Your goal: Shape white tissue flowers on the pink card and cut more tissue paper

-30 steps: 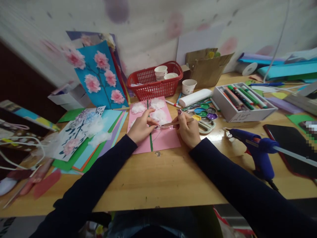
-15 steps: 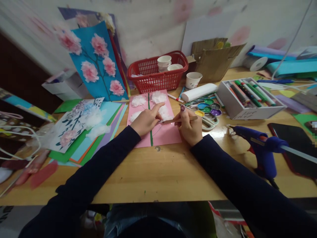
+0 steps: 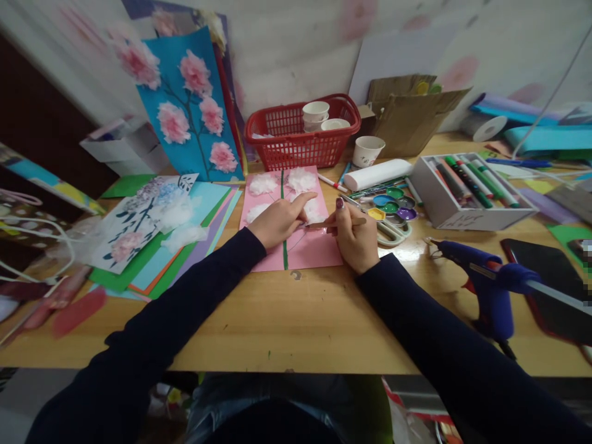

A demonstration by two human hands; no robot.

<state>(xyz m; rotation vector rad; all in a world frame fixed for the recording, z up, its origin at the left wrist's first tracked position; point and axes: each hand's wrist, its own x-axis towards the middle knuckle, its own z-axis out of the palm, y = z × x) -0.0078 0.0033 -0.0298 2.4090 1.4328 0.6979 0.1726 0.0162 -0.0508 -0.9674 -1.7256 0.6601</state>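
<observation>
A pink sheet of paper lies before me with a green painted stem, thin drawn lines and several fluffy white tufts. My right hand grips a slim brown paintbrush, held low and almost level over the paper's right half. Its tip points left and meets the fingers of my left hand. That hand rests across the sheet, index finger stretched over a tuft, the other fingers curled in. Whatever is between its thumb and fingers at the brush tip is hidden.
A paint palette, scissors and a marker box stand to the right, with a glue gun and phone beyond. Behind is a red basket; leftward, coloured papers and a blue flower picture.
The view has shifted slightly, so everything sits a little differently in the picture. Both hands and the paintbrush keep nearly the same pose over the pink paper.
</observation>
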